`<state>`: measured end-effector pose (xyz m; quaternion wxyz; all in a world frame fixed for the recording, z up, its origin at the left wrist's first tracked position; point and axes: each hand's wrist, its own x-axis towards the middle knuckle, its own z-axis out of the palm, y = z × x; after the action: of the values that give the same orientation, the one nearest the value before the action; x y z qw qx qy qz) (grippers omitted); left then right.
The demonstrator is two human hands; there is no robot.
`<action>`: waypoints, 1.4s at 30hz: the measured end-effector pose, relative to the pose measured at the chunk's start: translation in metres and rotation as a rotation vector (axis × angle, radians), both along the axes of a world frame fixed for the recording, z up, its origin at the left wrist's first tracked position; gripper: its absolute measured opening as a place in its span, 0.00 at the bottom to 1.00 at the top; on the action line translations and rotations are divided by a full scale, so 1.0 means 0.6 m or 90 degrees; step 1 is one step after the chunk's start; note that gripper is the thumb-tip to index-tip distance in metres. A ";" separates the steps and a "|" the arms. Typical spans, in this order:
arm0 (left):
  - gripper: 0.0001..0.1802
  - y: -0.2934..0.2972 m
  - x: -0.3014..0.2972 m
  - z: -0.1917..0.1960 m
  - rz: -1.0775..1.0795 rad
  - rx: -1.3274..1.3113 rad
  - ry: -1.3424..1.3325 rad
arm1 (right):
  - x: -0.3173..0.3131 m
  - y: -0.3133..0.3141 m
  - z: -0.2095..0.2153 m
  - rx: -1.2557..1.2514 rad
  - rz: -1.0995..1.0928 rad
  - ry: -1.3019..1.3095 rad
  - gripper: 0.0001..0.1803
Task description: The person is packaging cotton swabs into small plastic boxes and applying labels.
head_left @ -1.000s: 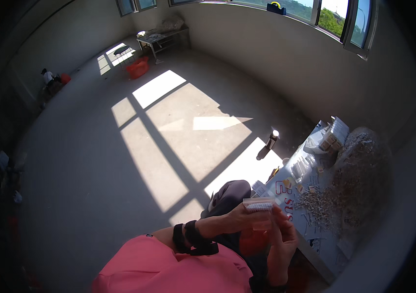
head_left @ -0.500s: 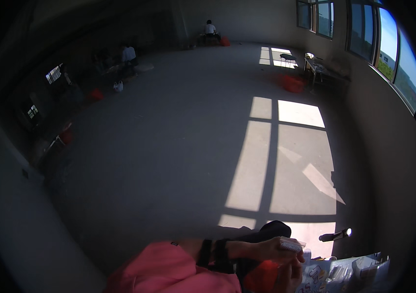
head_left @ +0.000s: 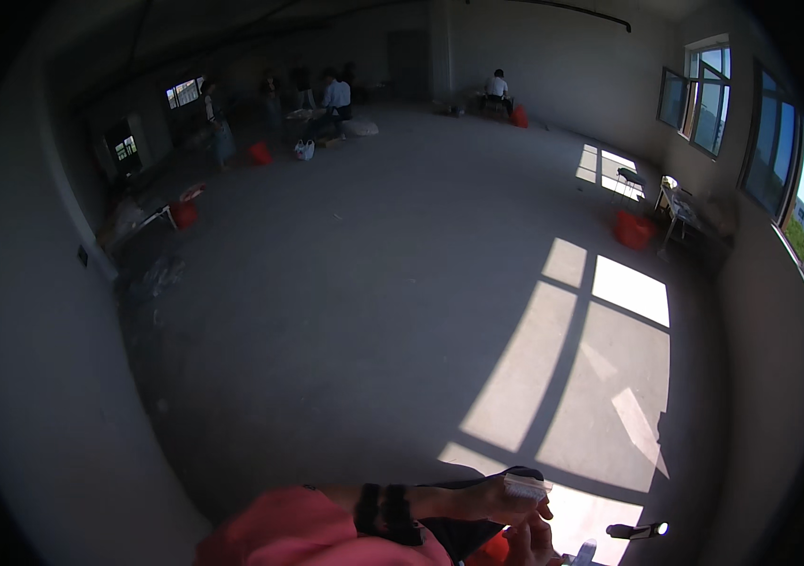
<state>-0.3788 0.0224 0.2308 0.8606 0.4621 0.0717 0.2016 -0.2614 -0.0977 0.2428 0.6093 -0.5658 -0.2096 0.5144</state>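
My left hand (head_left: 501,499) comes in from the left, below a pink sleeve and dark wrist straps. Its fingers are closed on a small flat clear plastic packet (head_left: 527,487) with a whitish pattern, which covers part of the hand. Just below and touching it, my right hand (head_left: 532,541) has its fingers bent up and pressed together; whatever they hold is hidden. A red thing (head_left: 489,550) shows partly under the hands. Beside my right hand, a clear plastic piece (head_left: 583,552) is cut off by the lower edge.
A black rod (head_left: 636,531) with a bright tip stands out at the lower right. My dark trouser leg (head_left: 459,528) is beneath the hands. Farther off are red bags (head_left: 633,229), a stool (head_left: 628,179), a table (head_left: 690,212) and several people, one seated (head_left: 496,87).
The view has tilted up and turned left, so more of the far room shows. The printed plastic bags at lower right have mostly left the picture. My hands stay together at the packet.
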 end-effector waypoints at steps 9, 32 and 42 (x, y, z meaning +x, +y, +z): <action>0.28 0.039 -0.033 0.013 0.040 -0.014 -0.004 | -0.029 0.055 0.025 0.043 0.030 -0.037 0.16; 0.25 0.065 -0.065 -0.019 0.108 0.027 0.022 | -0.057 0.081 0.006 0.048 0.040 -0.040 0.09; 0.25 0.047 -0.069 -0.059 0.081 -0.023 -0.013 | -0.062 0.064 -0.031 0.056 0.055 -0.012 0.05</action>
<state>-0.4201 0.0508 0.1955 0.8551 0.4389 0.0959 0.2588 -0.2987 -0.0591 0.2244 0.6093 -0.5334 -0.2618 0.5251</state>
